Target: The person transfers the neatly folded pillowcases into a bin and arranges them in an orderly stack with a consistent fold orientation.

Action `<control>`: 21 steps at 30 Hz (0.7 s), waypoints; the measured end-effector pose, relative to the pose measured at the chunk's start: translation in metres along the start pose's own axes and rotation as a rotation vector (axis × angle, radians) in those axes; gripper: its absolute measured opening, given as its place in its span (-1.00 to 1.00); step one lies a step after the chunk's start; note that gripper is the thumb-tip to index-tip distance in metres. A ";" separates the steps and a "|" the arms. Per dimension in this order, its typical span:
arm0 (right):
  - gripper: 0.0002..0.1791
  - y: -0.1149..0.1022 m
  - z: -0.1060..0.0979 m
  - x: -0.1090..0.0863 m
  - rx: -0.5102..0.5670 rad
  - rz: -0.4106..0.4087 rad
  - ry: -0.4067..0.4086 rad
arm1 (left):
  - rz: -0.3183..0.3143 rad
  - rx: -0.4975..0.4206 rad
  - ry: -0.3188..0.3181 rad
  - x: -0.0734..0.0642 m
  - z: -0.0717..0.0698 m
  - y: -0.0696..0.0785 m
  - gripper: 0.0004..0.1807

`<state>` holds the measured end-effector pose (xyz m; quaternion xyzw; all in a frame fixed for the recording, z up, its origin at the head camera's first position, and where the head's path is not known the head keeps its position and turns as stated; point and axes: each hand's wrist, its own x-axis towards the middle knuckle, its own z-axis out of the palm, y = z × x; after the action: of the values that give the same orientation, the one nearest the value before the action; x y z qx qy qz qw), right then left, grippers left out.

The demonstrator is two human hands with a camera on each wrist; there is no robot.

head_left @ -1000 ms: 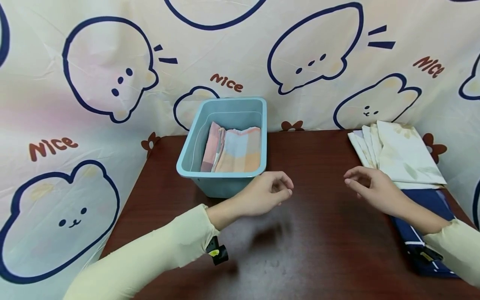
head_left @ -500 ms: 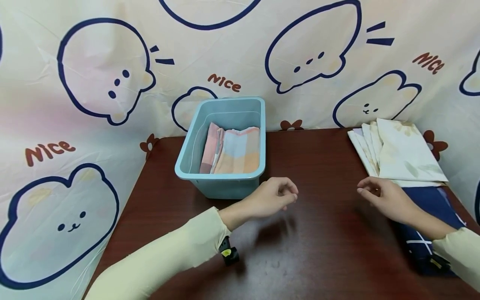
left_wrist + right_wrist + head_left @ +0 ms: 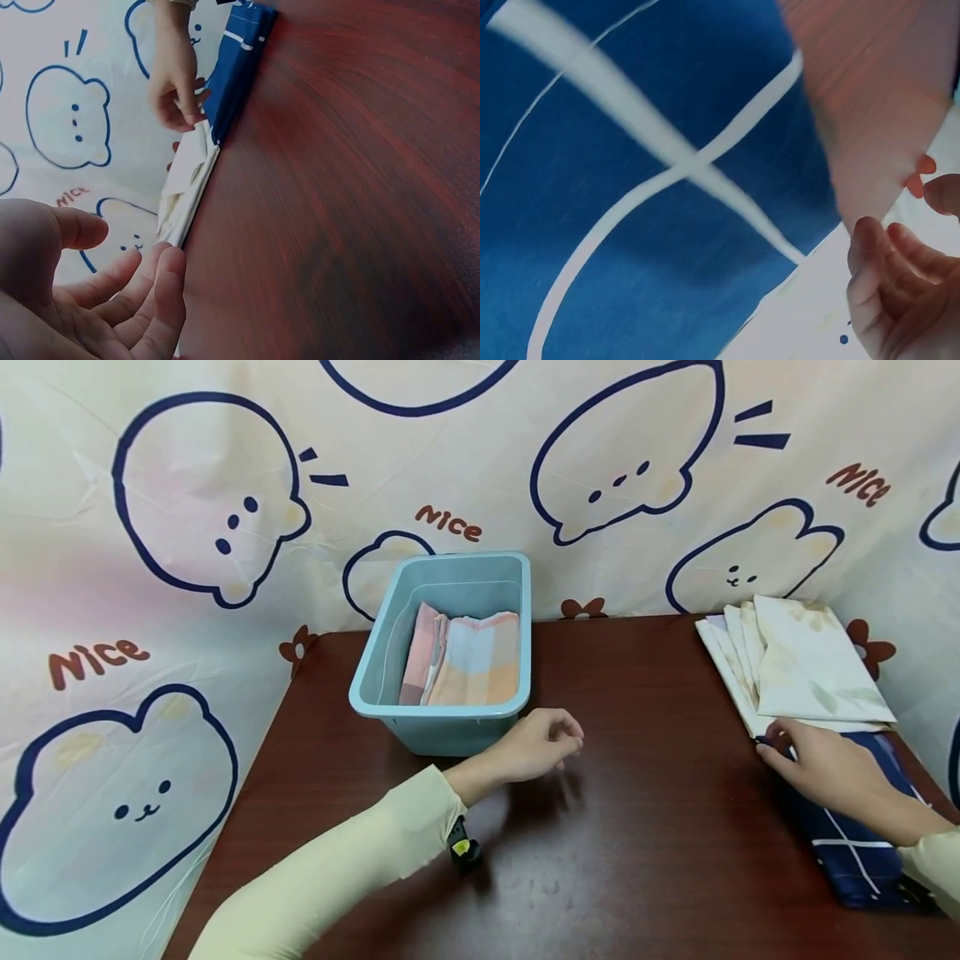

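My right hand [image 3: 832, 772] is at the near left corner of the folded white cloth [image 3: 821, 672], over the folded navy cloth with white lines [image 3: 851, 852]. In the right wrist view its thumb and fingers [image 3: 870, 236] stand apart beside the navy cloth's corner, with no cloth visible between them. Whether the fingertips touch the fabric cannot be told. My left hand [image 3: 532, 747], loosely curled and holding nothing, hovers over the table in front of the light blue bin [image 3: 450, 732]. Folded checked cloths in pink [image 3: 422, 656] and in blue and orange [image 3: 480, 664] lie inside the bin.
The dark red-brown wooden table [image 3: 622, 860] meets a printed curtain [image 3: 480, 460] at the back and sides. White and navy cloths lie along its right edge, the white ones farther back. The bin stands near the back, left of the middle.
My right hand has moved right and slightly nearer to me, from above the table to the cloths' corner. My left hand shifted only slightly. Bin and cloths look unmoved.
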<state>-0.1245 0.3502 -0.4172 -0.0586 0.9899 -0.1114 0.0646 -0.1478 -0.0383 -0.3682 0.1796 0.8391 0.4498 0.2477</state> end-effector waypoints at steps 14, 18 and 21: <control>-0.51 0.029 0.018 -0.004 -0.077 0.093 -0.139 | -0.004 -0.097 -0.009 0.017 0.017 -0.008 -0.85; -0.62 0.033 0.022 -0.004 -0.072 0.058 -0.136 | 0.001 -0.132 -0.004 0.024 0.024 -0.009 -0.84; -0.70 0.033 0.024 -0.003 -0.065 -0.009 -0.111 | 0.000 -0.137 -0.009 0.027 0.030 -0.011 -0.82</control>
<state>-0.1213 0.3771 -0.4476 -0.0711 0.9876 -0.0761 0.1171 -0.1539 -0.0100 -0.3986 0.1641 0.8052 0.5054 0.2632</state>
